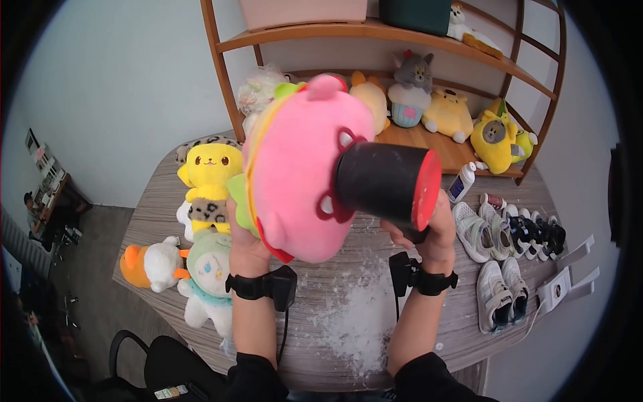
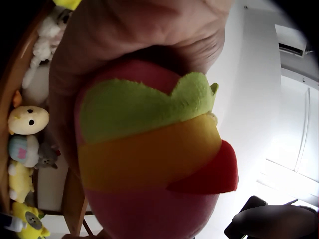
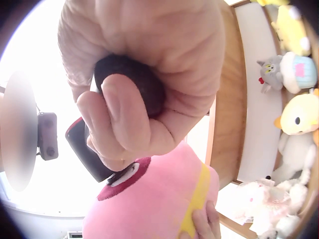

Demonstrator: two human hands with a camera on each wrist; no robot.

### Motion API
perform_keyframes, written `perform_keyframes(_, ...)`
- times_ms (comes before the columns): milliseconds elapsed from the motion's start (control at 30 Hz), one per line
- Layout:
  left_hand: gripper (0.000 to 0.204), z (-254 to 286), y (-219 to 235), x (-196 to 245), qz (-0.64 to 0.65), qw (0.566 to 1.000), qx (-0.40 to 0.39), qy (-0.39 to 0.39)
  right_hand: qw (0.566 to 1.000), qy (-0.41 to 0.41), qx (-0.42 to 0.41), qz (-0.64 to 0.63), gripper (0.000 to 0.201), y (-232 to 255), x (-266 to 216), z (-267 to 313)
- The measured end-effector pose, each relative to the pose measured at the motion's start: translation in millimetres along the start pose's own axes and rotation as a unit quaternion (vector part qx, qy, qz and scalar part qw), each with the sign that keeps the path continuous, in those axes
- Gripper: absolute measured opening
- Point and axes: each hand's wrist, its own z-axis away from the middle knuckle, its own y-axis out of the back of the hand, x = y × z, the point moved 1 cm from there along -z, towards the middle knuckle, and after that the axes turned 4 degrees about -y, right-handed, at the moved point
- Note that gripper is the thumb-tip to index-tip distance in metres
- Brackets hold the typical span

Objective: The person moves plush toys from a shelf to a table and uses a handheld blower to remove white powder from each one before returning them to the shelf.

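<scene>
A pink plush toy (image 1: pixel 295 167) with dark red glasses and a yellow band is held up above the table. My left hand (image 1: pixel 248 231) grips its lower left side; in the left wrist view the hand (image 2: pixel 144 30) curls round the plush (image 2: pixel 144 167) near its green trim. My right hand (image 1: pixel 439 231) holds a black cylindrical device (image 1: pixel 378 177) with a red end cap, its far end at the glasses. In the right wrist view, fingers of that hand (image 3: pixel 149 64) wrap the black handle (image 3: pixel 147 89). Whether device and plush touch is unclear.
Several plush toys (image 1: pixel 214 167) lie on the table's left. A wooden shelf (image 1: pixel 429 147) with more toys stands behind. At the right are a white bottle (image 1: pixel 461 182), several shoes (image 1: pixel 494 295) and a white stand (image 1: pixel 554 289). White powdery residue (image 1: pixel 358 321) covers the table's middle.
</scene>
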Motion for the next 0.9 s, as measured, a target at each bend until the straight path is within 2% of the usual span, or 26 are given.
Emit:
perform_keyframes(100, 0.037, -2, 0, 2, -0.044, 0.998, 0.014, 0.04, 0.998, 0.018, 0.045, 0.05, 0.059, -1, -1, 2)
perform_keyframes(200, 0.03, -1, 4, 3, -0.07, 0.996, -0.047, 0.031, 0.999, 0.027, 0.036, -0.002, 0.047, 3, -4, -1)
perform_keyframes(300, 0.027, 0, 11, 3, -0.05, 0.997, -0.048, -0.018, 0.996, 0.026, 0.081, 0.005, 0.049, 3, -5, -6)
perform_keyframes(367, 0.027, 9, 3, 5, -0.1, 0.995, 0.022, -0.021, 0.994, 0.029, 0.107, 0.0, 0.052, 2, -5, -7)
perform_keyframes(433, 0.03, 16, 3, 4, -0.139, 0.989, 0.033, -0.041, 0.994, 0.034, 0.104, 0.002, 0.052, 3, -7, -8)
perform_keyframes(633, 0.041, 19, 14, -4, -0.229, 0.969, 0.039, -0.087, 1.0, 0.008, 0.021, 0.021, 0.052, 8, -5, -4)
perform_keyframes(667, 0.043, 17, 16, -7, -0.247, 0.964, 0.032, -0.095, 1.0, 0.008, 0.0, -0.008, 0.047, 2, -5, -3)
perform_keyframes(900, 0.058, -1, 13, -27, -0.367, 0.915, -0.055, -0.159, 0.987, -0.099, -0.116, 0.04, 0.033, -12, -10, 3)
